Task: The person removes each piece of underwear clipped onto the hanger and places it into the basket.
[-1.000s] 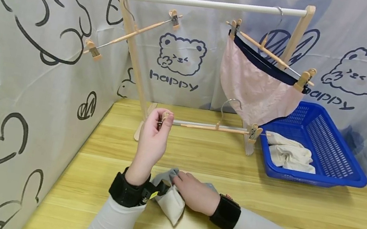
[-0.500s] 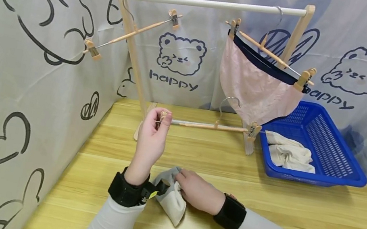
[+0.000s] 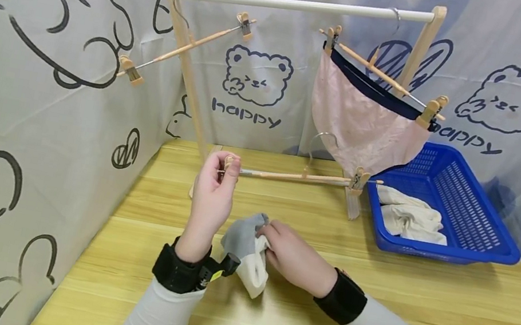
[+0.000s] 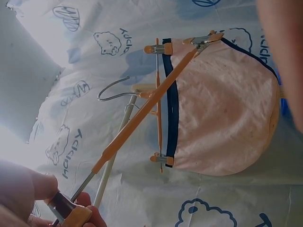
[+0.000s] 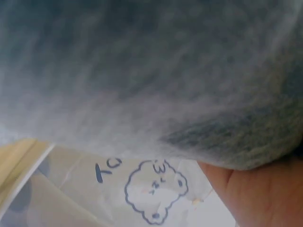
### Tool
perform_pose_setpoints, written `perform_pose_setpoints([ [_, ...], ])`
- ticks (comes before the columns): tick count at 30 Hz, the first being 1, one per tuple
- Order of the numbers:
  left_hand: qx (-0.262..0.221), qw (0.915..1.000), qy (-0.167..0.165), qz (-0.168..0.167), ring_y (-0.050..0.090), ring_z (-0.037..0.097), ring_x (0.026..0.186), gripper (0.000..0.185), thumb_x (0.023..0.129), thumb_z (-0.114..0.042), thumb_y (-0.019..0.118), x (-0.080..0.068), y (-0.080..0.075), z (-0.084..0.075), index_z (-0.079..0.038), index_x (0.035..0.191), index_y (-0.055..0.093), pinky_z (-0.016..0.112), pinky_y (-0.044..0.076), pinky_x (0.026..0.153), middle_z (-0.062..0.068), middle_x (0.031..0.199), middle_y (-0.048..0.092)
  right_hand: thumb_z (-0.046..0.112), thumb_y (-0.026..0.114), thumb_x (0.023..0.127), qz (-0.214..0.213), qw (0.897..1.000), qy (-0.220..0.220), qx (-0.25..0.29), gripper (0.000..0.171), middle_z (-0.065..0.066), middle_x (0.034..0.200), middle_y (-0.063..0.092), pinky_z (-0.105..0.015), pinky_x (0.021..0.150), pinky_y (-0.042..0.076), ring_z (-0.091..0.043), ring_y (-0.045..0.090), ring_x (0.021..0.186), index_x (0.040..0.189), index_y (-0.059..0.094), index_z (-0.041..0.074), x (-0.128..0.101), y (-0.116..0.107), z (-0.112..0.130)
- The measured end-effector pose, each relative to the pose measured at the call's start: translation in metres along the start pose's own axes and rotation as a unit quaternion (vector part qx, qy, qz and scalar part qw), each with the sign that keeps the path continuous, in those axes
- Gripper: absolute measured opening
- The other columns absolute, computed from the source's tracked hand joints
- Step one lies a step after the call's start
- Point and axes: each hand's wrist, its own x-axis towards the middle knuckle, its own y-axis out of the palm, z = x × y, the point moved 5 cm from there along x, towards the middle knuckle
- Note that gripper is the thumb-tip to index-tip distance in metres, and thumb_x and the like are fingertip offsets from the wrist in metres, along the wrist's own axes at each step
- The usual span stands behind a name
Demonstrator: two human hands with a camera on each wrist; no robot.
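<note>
Fingers of the left hand [image 3: 213,192] pinch the clip at one end of a wooden hanger [image 3: 297,177], held level above the table [image 3: 425,296]. Just below, the right hand [image 3: 288,254] grips a grey and cream garment [image 3: 245,250], lifted slightly off the wood.

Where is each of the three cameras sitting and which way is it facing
Head: worn on the head, looking forward and down at the table, the rack and the blue basket; both forearms and hands show.
Left wrist: on the left wrist, looking up along the clip hanger to the hung pink garment; fingertips of the left hand pinch a clip.
Right wrist: on the right wrist, filled by the grey cloth; part of the right hand shows.
Shared: head and left wrist views both show the clip hanger and pink garment.
</note>
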Motion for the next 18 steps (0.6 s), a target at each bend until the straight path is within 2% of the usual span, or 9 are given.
perform_pose_setpoints([
  [10, -0.028, 0.9992, 0.013, -0.023, 0.048, 0.009, 0.079, 0.019, 0.107, -0.013, 0.056, 0.0, -0.002, 0.0, 0.005, 0.113, 0.058, 0.021, 0.041, 0.072, -0.002, 0.092, 0.056, -0.004, 0.069, 0.093, -0.089, 0.996, 0.0, 0.023, 0.023, -0.012, 0.101, 0.063, -0.036, 0.078, 0.055, -0.022, 0.061, 0.09, 0.113, 0.06, -0.001, -0.002, -0.033, -0.013],
  [18, -0.042, 0.9981, 0.022, -0.039, 0.047, 0.008, 0.077, 0.019, 0.107, -0.01, 0.054, 0.0, -0.004, 0.0, 0.007, 0.115, 0.057, 0.021, 0.041, 0.071, -0.004, 0.091, 0.052, -0.005, 0.068, 0.094, -0.103, 0.993, 0.041, 0.034, 0.025, -0.016, 0.11, 0.063, -0.041, 0.082, 0.055, -0.026, 0.063, 0.097, 0.117, 0.059, -0.001, -0.008, -0.053, -0.028],
])
